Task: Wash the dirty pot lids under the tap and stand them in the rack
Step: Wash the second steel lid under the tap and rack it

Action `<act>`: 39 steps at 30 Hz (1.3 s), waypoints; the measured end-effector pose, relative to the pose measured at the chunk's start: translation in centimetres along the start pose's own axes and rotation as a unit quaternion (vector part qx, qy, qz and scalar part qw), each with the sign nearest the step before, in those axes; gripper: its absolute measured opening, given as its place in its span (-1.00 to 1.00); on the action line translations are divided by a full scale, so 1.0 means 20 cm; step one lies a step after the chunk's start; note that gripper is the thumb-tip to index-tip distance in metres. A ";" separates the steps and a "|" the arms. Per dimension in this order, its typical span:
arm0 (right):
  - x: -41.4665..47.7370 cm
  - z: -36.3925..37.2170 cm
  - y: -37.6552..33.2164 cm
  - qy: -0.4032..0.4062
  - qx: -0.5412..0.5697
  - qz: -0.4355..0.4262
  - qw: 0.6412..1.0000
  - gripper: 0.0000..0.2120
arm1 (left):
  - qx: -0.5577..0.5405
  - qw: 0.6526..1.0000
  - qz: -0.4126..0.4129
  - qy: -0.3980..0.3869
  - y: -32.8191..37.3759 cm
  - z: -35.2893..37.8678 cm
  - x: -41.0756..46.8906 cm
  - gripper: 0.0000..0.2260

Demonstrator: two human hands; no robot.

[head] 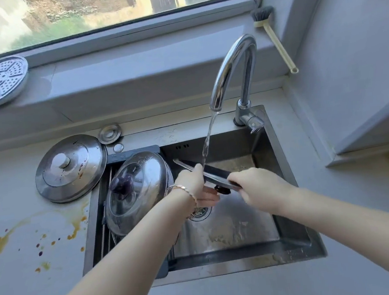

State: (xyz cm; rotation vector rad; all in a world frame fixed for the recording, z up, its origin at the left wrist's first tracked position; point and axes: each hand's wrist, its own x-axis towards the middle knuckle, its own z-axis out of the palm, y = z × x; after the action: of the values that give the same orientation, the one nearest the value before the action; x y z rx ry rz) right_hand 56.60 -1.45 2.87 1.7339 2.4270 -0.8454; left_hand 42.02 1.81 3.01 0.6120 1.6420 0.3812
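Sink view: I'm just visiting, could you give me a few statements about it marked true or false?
1. The tap runs onto the edge-on lid that the left hand and right hand grip. True.
2. The rack holds nothing. False: a dark-knobbed lid stands in it.
3. A stained lid lies on the counter left of the sink. True.
4. The brush lies in the sink. False: it leans at the window sill.

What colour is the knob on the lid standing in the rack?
The round knob of the domed steel lid is dark purple; head view.
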 end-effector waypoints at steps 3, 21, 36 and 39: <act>0.00 -0.11 0.06 0.021 -0.010 0.029 0.999 -0.75 | 0.324 0.918 0.192 0.122 0.01 -0.09 -0.02 -0.53; 0.39 -0.06 -0.04 0.163 0.279 0.057 0.945 -0.45 | 0.080 0.946 0.269 0.160 -0.05 -0.12 -0.05 -0.55; 0.43 0.07 -0.31 0.164 0.151 0.058 0.973 -0.38 | -0.067 0.959 0.156 0.225 -0.03 -0.11 -0.10 -0.53; 0.33 0.14 -0.34 0.178 0.110 -0.060 0.976 -0.28 | -0.097 0.959 0.145 0.224 -0.04 -0.12 -0.09 -0.55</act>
State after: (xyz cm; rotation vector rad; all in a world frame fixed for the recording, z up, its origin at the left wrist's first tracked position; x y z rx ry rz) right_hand 47.30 1.53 1.06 1.9828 2.7838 -0.9156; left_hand 39.72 0.42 4.40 0.6497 1.9142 0.9422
